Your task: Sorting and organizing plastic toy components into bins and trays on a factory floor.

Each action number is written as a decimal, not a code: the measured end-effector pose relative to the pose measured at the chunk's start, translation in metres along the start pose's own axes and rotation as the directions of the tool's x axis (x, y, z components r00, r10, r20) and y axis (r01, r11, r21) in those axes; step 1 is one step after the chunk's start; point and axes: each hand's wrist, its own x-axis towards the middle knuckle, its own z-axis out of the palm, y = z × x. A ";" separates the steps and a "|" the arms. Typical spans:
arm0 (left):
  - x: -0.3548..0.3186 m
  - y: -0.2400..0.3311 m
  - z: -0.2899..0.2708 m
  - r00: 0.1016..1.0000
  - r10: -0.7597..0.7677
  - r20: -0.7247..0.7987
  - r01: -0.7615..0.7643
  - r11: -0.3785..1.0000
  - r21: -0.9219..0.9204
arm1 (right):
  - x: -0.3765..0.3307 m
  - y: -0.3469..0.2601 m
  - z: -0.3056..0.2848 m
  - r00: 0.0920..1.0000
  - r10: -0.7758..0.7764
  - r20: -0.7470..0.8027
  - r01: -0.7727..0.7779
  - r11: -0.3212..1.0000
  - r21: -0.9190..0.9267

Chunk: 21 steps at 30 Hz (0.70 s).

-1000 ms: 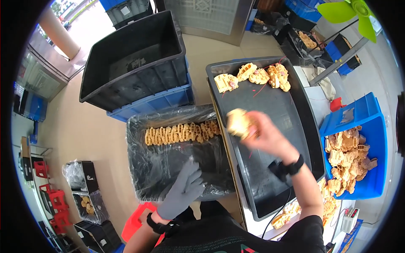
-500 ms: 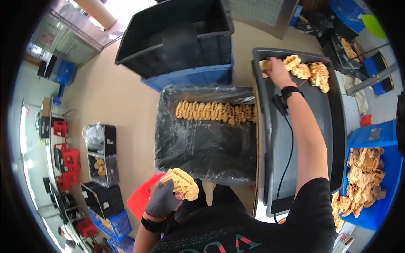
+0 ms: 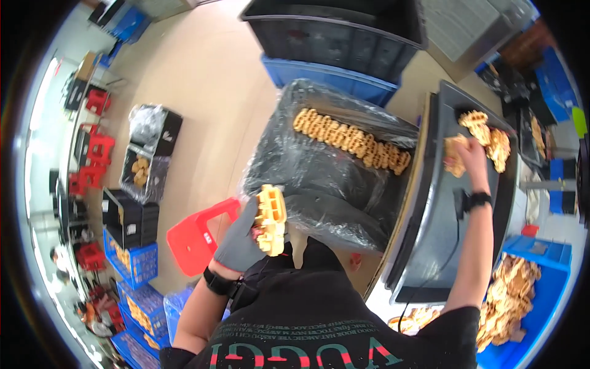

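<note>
My left hand (image 3: 236,241), in a grey glove, is closed on a tan slotted moulded piece (image 3: 272,220) in front of my body, its slots facing right. My bare right hand (image 3: 473,158) reaches into the grey tray (image 3: 424,246) at the right and grips another tan moulded piece (image 3: 455,156) by its edge. Beyond that hand lie several more tan pieces (image 3: 496,147). Between my hands, a plastic-lined bin (image 3: 332,190) holds a long row of the same pieces (image 3: 350,138), standing packed side by side along its far side.
A black crate (image 3: 338,40) on a blue crate (image 3: 332,77) stands past the lined bin. A red stool (image 3: 190,240) is left of my knees. A blue bin (image 3: 534,246) heaped with tan pieces is at the right. Boxes (image 3: 129,215) and blue baskets (image 3: 144,304) line the left.
My view has turned, shifting the bins rightward. My right hand has moved nearer with a tan piece in the tray. My left hand has turned its piece more upright.
</note>
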 end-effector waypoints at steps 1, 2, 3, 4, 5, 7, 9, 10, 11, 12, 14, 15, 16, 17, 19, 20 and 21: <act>0.001 0.002 0.000 0.995 -0.032 0.093 0.033 0.999 -0.011 | -0.012 -0.014 -0.016 0.998 0.070 -0.004 -0.068 0.976 0.209; 0.003 0.000 -0.006 0.984 -0.019 0.179 0.025 0.999 -0.027 | -0.026 -0.033 -0.034 0.999 0.013 -0.032 -0.005 0.975 0.222; 0.003 -0.002 -0.011 0.965 -0.007 0.264 0.017 0.999 -0.038 | -0.041 -0.073 -0.052 1.000 -0.023 0.001 0.022 0.956 0.292; 0.007 -0.004 -0.007 0.924 -0.028 0.380 0.102 0.979 -0.176 | -0.063 -0.122 -0.060 0.998 -0.063 0.008 0.052 0.881 0.471; 0.008 -0.005 -0.004 0.924 -0.026 0.382 0.098 0.980 -0.170 | -0.078 -0.158 -0.069 0.988 -0.121 0.100 0.064 0.894 0.443; 0.014 -0.006 0.004 0.883 -0.024 0.468 0.164 0.951 -0.262 | -0.106 -0.206 -0.061 0.945 -0.230 0.233 0.068 0.835 0.546; 0.017 -0.009 0.006 0.864 -0.031 0.502 0.184 0.948 -0.258 | -0.135 -0.247 -0.050 0.898 -0.291 0.329 0.030 0.788 0.616; 0.017 -0.011 0.008 0.852 -0.027 0.524 0.197 0.942 -0.273 | -0.145 -0.266 -0.050 0.862 -0.323 0.391 0.033 0.804 0.594; 0.017 -0.013 0.010 0.838 -0.019 0.545 0.209 0.934 -0.289 | -0.153 -0.283 -0.049 0.826 -0.354 0.439 -0.040 0.740 0.671; 0.018 -0.012 0.015 0.756 0.003 0.654 0.238 0.930 -0.279 | -0.162 -0.293 -0.049 0.823 -0.349 0.448 -0.074 0.717 0.693; 0.017 -0.013 0.020 0.741 0.021 0.671 0.187 0.954 -0.236 | -0.165 -0.287 -0.040 0.722 -0.665 0.194 0.496 0.692 0.525; 0.014 -0.012 0.019 0.738 0.044 0.674 0.122 0.973 -0.197 | -0.165 -0.292 -0.041 0.588 -0.800 0.117 0.680 0.567 0.465; 0.011 -0.012 0.017 0.741 0.049 0.669 0.117 0.973 -0.201 | -0.169 -0.297 -0.044 0.548 -0.822 0.155 0.657 0.538 0.528; 0.009 -0.012 0.015 0.716 0.053 0.696 0.198 0.940 -0.276 | -0.171 -0.299 -0.042 0.501 -0.843 0.198 0.655 0.518 0.550; 0.008 -0.011 0.017 0.655 0.073 0.752 0.367 0.840 -0.401 | -0.175 -0.303 -0.042 0.362 -0.915 0.178 0.774 0.401 0.490; 0.007 -0.009 0.020 0.676 0.055 0.735 0.274 0.907 -0.320 | -0.178 -0.305 -0.043 0.301 -0.928 0.221 0.791 0.372 0.485; 0.007 -0.011 0.017 0.676 0.051 0.735 0.279 0.906 -0.320 | -0.180 -0.309 -0.046 0.270 -0.925 0.268 0.781 0.373 0.501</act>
